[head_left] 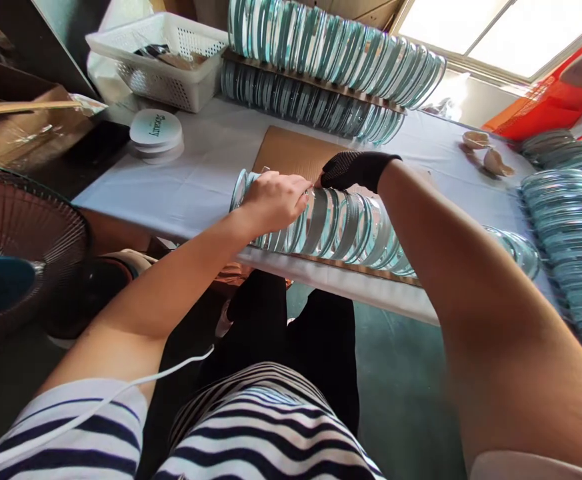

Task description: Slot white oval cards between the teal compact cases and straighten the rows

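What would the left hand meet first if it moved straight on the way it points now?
Probably the gloved right hand. The left hand rests on the row of glass discs and points right along it, and the right hand's fingertips lie just ahead, almost touching. Depth is unclear.

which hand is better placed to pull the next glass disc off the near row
Probably the left hand: its fingers already rest on the near row of glass discs close to its left end. The gloved right hand sits above the row's top edge.
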Available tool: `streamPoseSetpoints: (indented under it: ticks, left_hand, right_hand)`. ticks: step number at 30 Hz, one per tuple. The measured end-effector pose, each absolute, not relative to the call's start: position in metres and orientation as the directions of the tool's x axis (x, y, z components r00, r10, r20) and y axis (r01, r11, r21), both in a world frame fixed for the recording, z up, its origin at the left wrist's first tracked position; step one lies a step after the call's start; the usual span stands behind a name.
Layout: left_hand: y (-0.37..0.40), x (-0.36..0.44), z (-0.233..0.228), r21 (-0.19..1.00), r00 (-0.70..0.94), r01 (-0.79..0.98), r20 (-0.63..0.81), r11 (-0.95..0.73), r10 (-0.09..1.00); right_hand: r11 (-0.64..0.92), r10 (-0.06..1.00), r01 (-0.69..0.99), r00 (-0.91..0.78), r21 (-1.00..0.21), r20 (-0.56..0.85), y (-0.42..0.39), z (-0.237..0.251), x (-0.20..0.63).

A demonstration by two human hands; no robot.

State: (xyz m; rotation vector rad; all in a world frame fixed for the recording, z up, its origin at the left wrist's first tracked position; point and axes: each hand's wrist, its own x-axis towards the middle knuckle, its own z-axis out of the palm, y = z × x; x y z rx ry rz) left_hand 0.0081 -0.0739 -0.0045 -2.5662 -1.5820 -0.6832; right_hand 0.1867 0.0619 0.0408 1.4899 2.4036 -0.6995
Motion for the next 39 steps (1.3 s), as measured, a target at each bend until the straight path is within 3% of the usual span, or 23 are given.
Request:
streamPoseSetpoints:
  ticks: [3,5,7,11,14,17,22,27,33,39]
  left_hand:
    - [-0.074,0.008,-0.004,0.156,0.393,0.859,0.408,-0.488,0.824]
    - [-0.074,0.008,-0.004,0.153,0.392,0.86,0.415,-0.487,0.821]
    - [-0.073,0.008,-0.004,0.165,0.384,0.859,0.417,-0.484,0.824]
    - [-0.072,0.007,-0.004,0.2,0.368,0.857,0.407,-0.474,0.836]
    - [-0.071,0.007,-0.004,0.208,0.346,0.869,0.394,-0.45,0.852]
    - [-0.07,0.007,-0.005,0.221,0.313,0.882,0.383,-0.416,0.869]
    - [-0.07,0.008,-0.004,0.217,0.325,0.881,0.368,-0.421,0.871]
    - [-0.072,0.007,0.002,0.207,0.319,0.895,0.322,-0.395,0.891]
    - [-0.07,0.005,0.002,0.194,0.336,0.891,0.323,-0.41,0.885]
    - [-0.068,0.003,0.001,0.175,0.369,0.885,0.305,-0.432,0.878]
  right_hand:
    - [0.259,0.795,0.88,-0.429,-0.398,-0.43,0.054,0.044,0.192]
    - [0.267,0.786,0.848,-0.467,-0.459,-0.405,0.048,0.047,0.195]
    - [0.332,0.788,0.833,-0.503,-0.443,-0.355,0.043,0.049,0.193]
    - [0.534,0.8,0.835,-0.549,-0.132,-0.241,0.03,0.054,0.174]
    - [0.581,0.811,0.805,-0.561,0.119,-0.17,0.015,0.06,0.158]
    - [0.585,0.811,0.783,-0.565,0.211,-0.151,0.0,0.065,0.157]
    - [0.558,0.821,0.802,-0.571,0.216,0.0,-0.041,0.061,0.18]
    - [0.527,0.804,0.807,-0.575,0.266,0.152,-0.107,0.021,0.191]
    - [0.529,0.812,0.825,-0.56,0.198,0.167,-0.143,-0.062,0.199]
    - [0.495,0.86,0.852,-0.508,0.169,0.045,-0.14,-0.102,0.196]
